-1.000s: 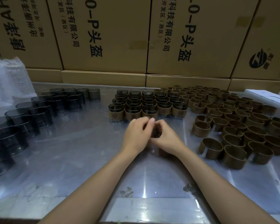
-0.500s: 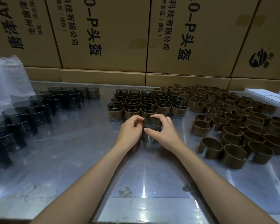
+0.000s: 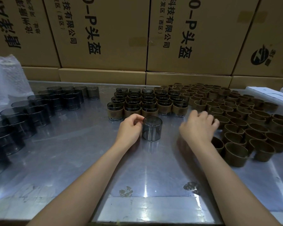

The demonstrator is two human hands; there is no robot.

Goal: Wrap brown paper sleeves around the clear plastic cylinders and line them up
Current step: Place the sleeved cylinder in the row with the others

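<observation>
Since half a second ago, the right hand (image 3: 198, 126) has left the clear cylinder (image 3: 152, 128) and swung toward 2 o'clock, over the loose brown sleeves (image 3: 232, 152); blurred, its fingers curl loosely and its grip cannot be told. At center, the left hand (image 3: 129, 129) pinches the bare cylinder's rim, the cylinder standing upright on the metal worktop (image 3: 72, 160). Sleeved cylinders (image 3: 147, 103) stand in rows at 12 o'clock, unwrapped ones (image 3: 31, 111) at 10 o'clock, below stacked cardboard boxes (image 3: 104, 33).
</observation>
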